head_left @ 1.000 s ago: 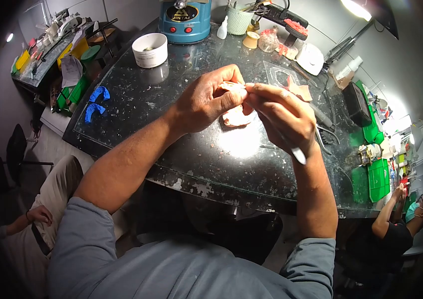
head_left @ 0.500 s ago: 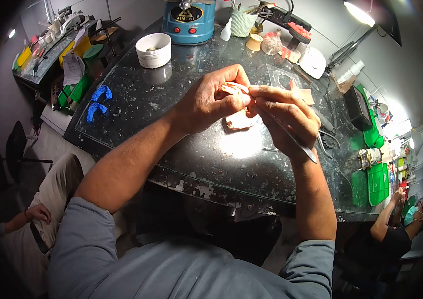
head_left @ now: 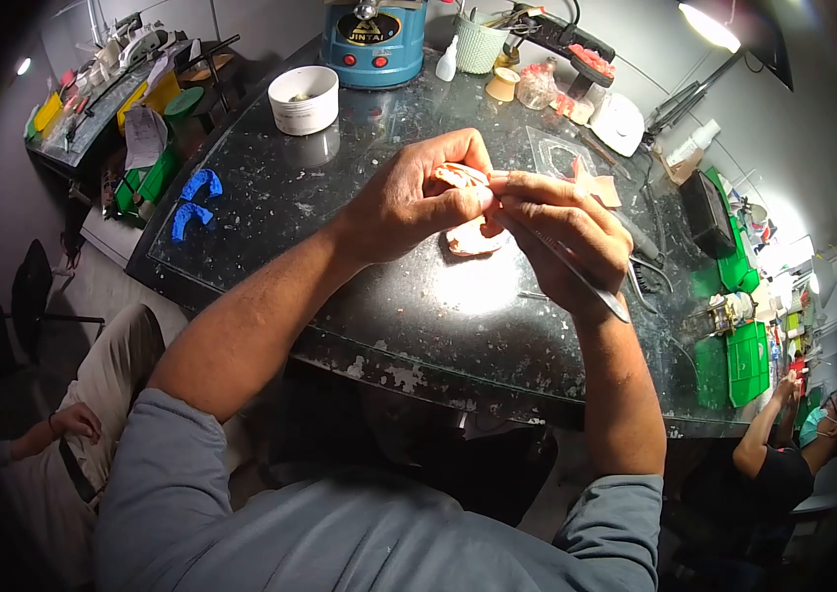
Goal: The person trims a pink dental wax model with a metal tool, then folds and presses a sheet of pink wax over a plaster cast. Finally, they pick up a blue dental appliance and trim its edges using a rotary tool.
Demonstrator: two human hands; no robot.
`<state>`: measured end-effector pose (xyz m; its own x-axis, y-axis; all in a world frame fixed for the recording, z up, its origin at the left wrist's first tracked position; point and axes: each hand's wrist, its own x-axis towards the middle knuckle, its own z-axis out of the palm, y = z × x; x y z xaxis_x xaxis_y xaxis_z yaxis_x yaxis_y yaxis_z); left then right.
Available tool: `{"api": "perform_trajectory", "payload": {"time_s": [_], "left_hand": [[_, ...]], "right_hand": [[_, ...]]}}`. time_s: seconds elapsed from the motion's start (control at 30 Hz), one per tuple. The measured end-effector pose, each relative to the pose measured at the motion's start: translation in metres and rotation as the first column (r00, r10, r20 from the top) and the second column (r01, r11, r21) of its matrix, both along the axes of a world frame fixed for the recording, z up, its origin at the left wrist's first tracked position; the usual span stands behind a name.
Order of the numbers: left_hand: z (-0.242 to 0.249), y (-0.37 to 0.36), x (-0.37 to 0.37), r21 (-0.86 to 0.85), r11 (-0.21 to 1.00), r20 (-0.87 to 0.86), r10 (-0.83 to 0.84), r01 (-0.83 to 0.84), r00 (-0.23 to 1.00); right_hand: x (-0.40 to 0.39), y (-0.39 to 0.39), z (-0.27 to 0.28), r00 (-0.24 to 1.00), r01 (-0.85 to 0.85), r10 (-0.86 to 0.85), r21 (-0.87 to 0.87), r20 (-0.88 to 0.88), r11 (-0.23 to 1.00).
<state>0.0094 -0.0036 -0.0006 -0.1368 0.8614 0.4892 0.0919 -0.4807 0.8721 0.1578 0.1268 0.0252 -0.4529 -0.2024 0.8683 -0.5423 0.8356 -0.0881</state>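
Observation:
My left hand [head_left: 423, 192] is closed around a pinkish-orange dental model [head_left: 458, 176], held above the bench. My right hand [head_left: 567, 232] grips a slim metal carving tool [head_left: 576, 269] like a pen, its flat end sticking out below the palm. The tool's working tip is hidden where the fingers of both hands meet at the model. Beneath the hands, a second pale pink dental piece [head_left: 476, 239] lies on the dark bench under bright light.
The scuffed black bench [head_left: 369, 286] carries a white tub [head_left: 304, 101], blue arch-shaped pieces [head_left: 199, 197], a blue JINTAI machine [head_left: 375, 44] and a clear sheet [head_left: 552, 153]. Green trays [head_left: 747, 363] stand at right. A co-worker [head_left: 784, 444] sits beyond them; another person [head_left: 83, 424] sits at left.
Both hands stay almost in place. My right hand and the carving tool have shifted very slightly against the model.

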Motion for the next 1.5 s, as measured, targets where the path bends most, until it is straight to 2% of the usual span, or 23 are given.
{"api": "perform_trajectory", "payload": {"time_s": [0.13,0.2,0.23,0.27,0.33,0.43,0.5,0.53,0.6,0.67,0.73,0.9,0.97,1.2,1.5], "left_hand": [[-0.005,0.002,-0.004,-0.007,1.0,-0.032,0.001,-0.001,0.999],[-0.005,0.003,-0.004,-0.001,1.0,-0.069,-0.01,0.01,0.998],[-0.004,0.004,-0.001,-0.001,1.0,-0.071,-0.013,0.013,0.997],[-0.001,0.003,0.002,0.003,1.0,-0.048,0.008,-0.008,0.999],[0.003,0.003,0.002,0.007,1.0,-0.025,0.029,-0.029,0.999],[0.0,0.003,-0.002,-0.084,0.995,0.027,0.062,-0.06,0.998],[-0.003,0.011,0.001,0.055,0.995,0.102,0.08,-0.086,0.992],[0.0,0.01,0.0,0.055,0.995,0.103,0.078,-0.084,0.992],[0.009,0.003,-0.005,-0.038,0.999,0.261,0.02,-0.01,0.965],[0.005,0.003,-0.008,-0.03,0.999,0.294,-0.022,0.032,0.956],[0.003,0.004,-0.006,-0.019,0.999,0.232,0.03,-0.026,0.972],[0.003,0.002,-0.005,-0.017,1.0,0.175,0.026,-0.023,0.984],[0.001,0.003,-0.007,-0.019,0.999,0.157,0.032,-0.029,0.987],[0.001,0.003,-0.005,-0.04,0.999,0.167,-0.002,0.009,0.986],[-0.005,0.004,-0.005,-0.021,1.0,0.12,-0.002,0.004,0.993]], "right_hand": [[0.005,0.003,0.004,0.999,0.021,-0.022,0.044,0.035,0.999],[0.009,0.005,0.01,0.988,0.117,-0.136,0.225,0.071,0.967],[0.01,0.004,0.009,0.986,0.136,-0.153,0.196,0.072,0.971],[0.006,0.004,0.005,0.993,0.111,-0.115,0.091,0.036,0.99],[0.007,0.004,0.008,0.989,0.147,-0.146,0.026,-0.021,0.989],[0.003,0.001,0.003,0.992,0.119,-0.119,-0.014,-0.032,0.993],[0.0,0.003,-0.002,0.993,0.105,-0.107,-0.043,-0.047,0.993],[-0.002,0.005,-0.006,0.993,0.107,-0.109,-0.043,-0.046,0.993],[-0.005,0.007,-0.013,0.999,0.018,-0.028,-0.261,-0.035,0.965],[-0.007,0.006,-0.013,0.999,0.014,-0.024,-0.201,-0.046,0.979],[-0.007,0.001,-0.013,0.994,0.022,-0.038,-0.146,-0.105,0.989],[-0.007,-0.001,-0.011,0.993,-0.066,0.05,-0.152,-0.107,0.986],[-0.003,-0.003,-0.006,0.998,0.003,-0.008,-0.088,-0.059,0.996],[-0.002,-0.002,-0.003,0.999,0.009,-0.012,-0.051,-0.048,0.999],[0.005,-0.004,0.001,0.993,0.094,-0.099,0.08,0.065,0.992]]}}
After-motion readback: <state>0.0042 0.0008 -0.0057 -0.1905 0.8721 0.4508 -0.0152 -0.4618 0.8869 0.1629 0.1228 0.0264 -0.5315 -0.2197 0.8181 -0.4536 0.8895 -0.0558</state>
